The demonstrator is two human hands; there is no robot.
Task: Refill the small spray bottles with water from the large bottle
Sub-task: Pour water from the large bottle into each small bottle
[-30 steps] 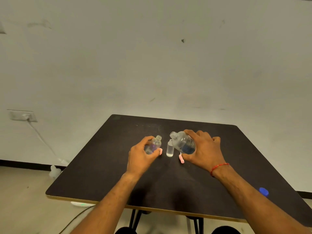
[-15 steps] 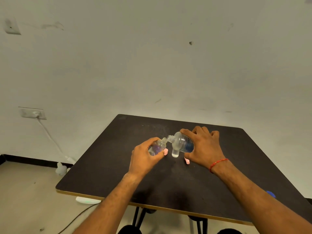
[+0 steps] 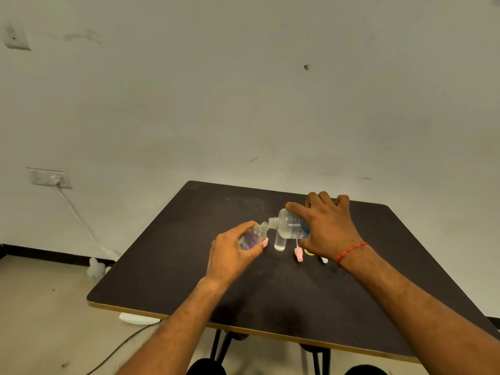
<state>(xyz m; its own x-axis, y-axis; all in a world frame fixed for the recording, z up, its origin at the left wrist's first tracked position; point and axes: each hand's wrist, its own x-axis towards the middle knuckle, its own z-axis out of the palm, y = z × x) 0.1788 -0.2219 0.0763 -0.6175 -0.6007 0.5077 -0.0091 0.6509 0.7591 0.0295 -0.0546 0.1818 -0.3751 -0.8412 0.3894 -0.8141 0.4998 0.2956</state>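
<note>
Dark table [image 3: 284, 301] seen from above. Small spray bottle [image 3: 253, 236] is gripped in left hand [image 3: 232, 253], tilted, neck up-right. Large bottle [image 3: 290, 227] is clasped by right hand [image 3: 328, 231], tipped sideways, mouth touching small bottle's neck; flow not discernible. Second small bottle [image 3: 280, 243] stands upright btwn hands, pink spray cap [image 3: 299, 255] lying beside it.

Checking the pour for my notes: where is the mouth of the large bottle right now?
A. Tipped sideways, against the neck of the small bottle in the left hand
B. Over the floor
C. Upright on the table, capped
A: the right hand tips the large bottle sideways, mouth meeting the small bottle held in the left hand.
</note>
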